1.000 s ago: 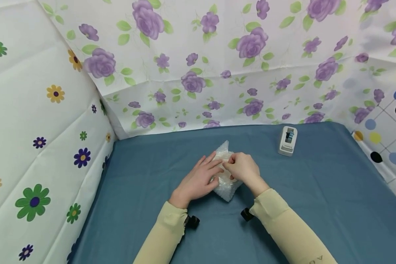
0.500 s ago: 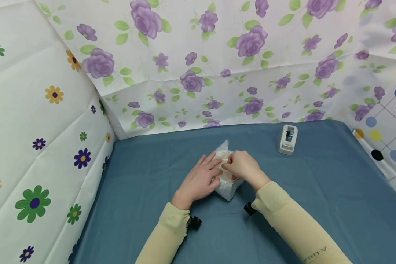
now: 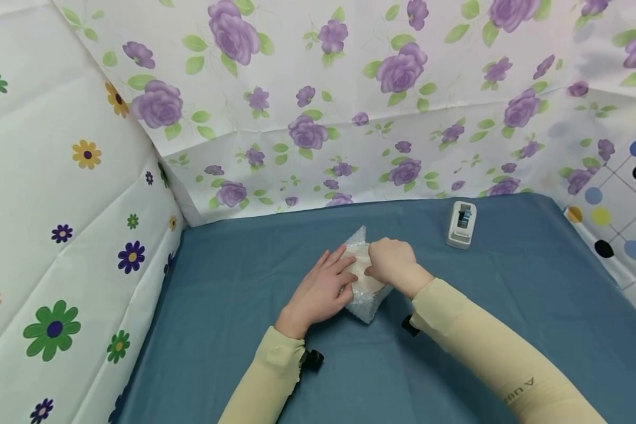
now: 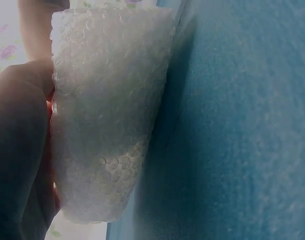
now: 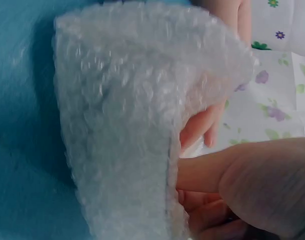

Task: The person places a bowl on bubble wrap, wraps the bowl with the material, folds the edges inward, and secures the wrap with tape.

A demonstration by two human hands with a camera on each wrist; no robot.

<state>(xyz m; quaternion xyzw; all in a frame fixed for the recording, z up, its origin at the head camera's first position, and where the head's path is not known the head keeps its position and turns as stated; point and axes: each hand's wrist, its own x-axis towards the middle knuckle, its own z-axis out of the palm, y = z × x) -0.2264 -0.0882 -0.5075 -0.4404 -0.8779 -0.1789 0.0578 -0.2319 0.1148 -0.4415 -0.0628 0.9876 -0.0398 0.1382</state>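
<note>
A package in clear bubble wrap [image 3: 364,303] lies on the blue cloth, with a paler, smoother patch on its upper face. My left hand [image 3: 320,288] rests on the package's left side, fingers spread over the top. At the upper right of the package, my right hand [image 3: 394,266] has its fingers curled and seems to hold the wrap's edge. In the right wrist view, the right thumb [image 5: 197,175] meets the edge of the wrap, with curled fingers close by. The left wrist view shows the side of the bubble wrap [image 4: 107,110] standing above the cloth. What is inside is hidden.
A white tape dispenser [image 3: 461,225] stands near the back right of the blue cloth [image 3: 233,277]. Flowered sheets hang behind and at the left, with a dotted sheet [image 3: 615,235] at the right. A small black device [image 3: 312,360] sits at the left wrist.
My right hand has shifted slightly right and turned, its forearm swinging outward and uncovering more of the pale patch. The left hand and the package stay nearly in place.
</note>
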